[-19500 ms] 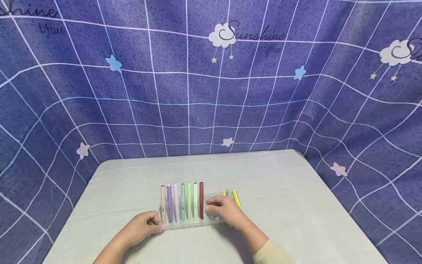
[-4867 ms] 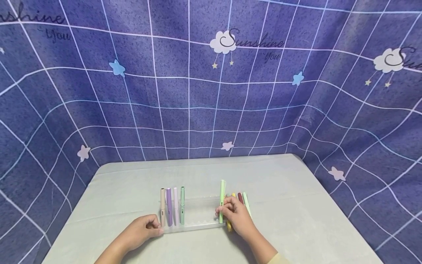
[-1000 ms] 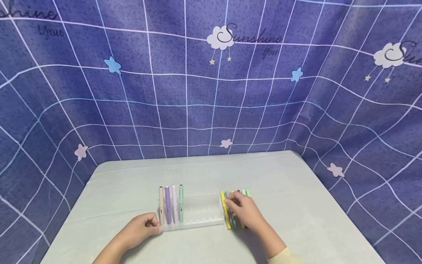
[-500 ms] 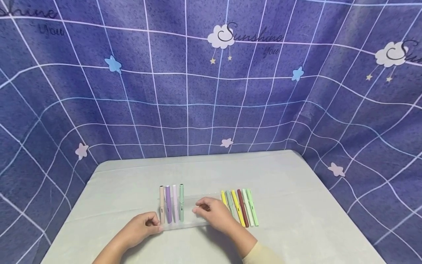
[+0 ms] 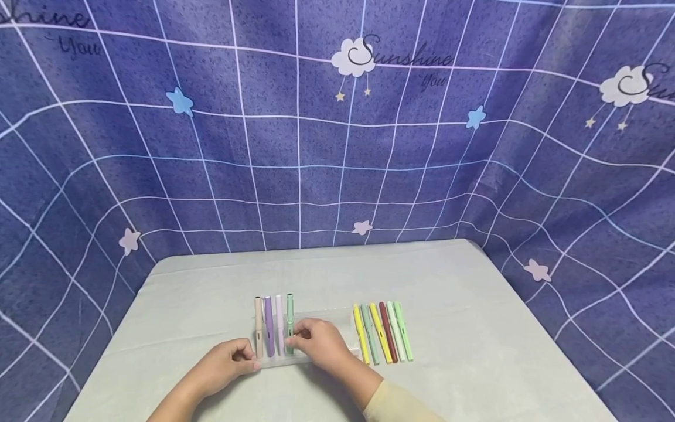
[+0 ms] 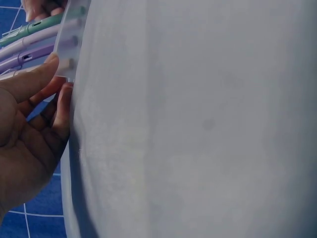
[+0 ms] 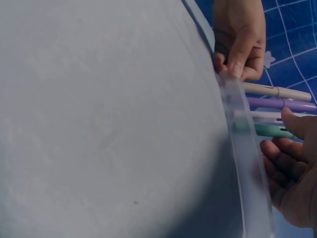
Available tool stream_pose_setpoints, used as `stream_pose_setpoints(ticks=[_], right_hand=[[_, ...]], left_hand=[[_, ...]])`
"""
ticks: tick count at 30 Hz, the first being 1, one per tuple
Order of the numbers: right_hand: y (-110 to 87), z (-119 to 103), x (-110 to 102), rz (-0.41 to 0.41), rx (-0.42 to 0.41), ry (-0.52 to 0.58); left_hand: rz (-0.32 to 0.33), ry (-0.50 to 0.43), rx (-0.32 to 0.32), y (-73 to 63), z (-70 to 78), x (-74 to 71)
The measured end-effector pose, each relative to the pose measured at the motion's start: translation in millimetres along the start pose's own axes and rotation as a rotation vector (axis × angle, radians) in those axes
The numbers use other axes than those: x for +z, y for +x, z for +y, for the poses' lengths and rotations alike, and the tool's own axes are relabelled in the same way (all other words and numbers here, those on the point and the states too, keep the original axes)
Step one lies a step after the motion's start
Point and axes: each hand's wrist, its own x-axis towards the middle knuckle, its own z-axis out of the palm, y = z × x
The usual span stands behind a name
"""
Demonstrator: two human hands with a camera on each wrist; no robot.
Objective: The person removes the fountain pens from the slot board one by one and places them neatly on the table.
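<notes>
A clear plastic pen stand (image 5: 279, 362) lies on the table, holding a beige pen (image 5: 259, 328), a purple pen (image 5: 269, 328), a pale lilac pen (image 5: 279, 325) and a green pen (image 5: 290, 310) at its left end. My left hand (image 5: 228, 364) pinches the stand's left front corner between thumb and fingers. At the green pen, my right hand (image 5: 320, 344) has its thumb across the lower barrel and its forefinger along the right side. In the right wrist view, the thumb covers part of that green pen (image 7: 270, 130), with curled fingers just below it.
Right of the stand, several pens lie side by side: a yellow pen (image 5: 361, 334), a grey-green pen (image 5: 370, 337), another yellow pen (image 5: 381, 333), a dark red pen (image 5: 389, 333), a pale green pen (image 5: 396, 333) and a bright green pen (image 5: 404, 333). A blue patterned curtain (image 5: 263, 146) surrounds the table.
Earlier the dark red and light green pens stood in the stand; now they lie at the right. My right hand has moved left from the lying pens to the green pen. My left hand stays put.
</notes>
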Motion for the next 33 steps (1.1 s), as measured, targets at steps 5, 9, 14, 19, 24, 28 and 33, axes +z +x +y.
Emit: stream_pose_setpoints(ticks=[5, 9, 14, 19, 24, 28, 33], right_hand=[[2.6, -0.4, 6.6, 0.047, 0.005, -0.031], [4.3, -0.4, 11.2, 0.071, -0.006, -0.033], [2.9, -0.5, 12.9, 0.070, -0.025, -0.002], [1.7, 1.6, 11.2, 0.091, -0.036, 0.121], [1.2, 4.7, 7.3, 0.067, -0.039, 0.311], [0.1, 5.9, 3.9, -0.007, -0.012, 0.574], [-0.8, 3.8, 1.0, -0.077, 0.026, 0.825]], left_hand=[[0.002, 0.006, 0.010, 0.4, -0.2, -1.3], [0.001, 0.005, 0.020, 0.7, -0.7, -1.9], [0.003, 0.010, 0.021, 1.4, -2.6, -0.6], [0.007, 0.003, 0.017, 1.3, -3.2, 0.2], [0.011, 0.006, 0.017, 1.1, -3.3, 0.9], [0.010, 0.007, 0.019, 0.6, -3.7, 1.5], [0.007, 0.001, 0.019, 0.4, -3.6, 1.1]])
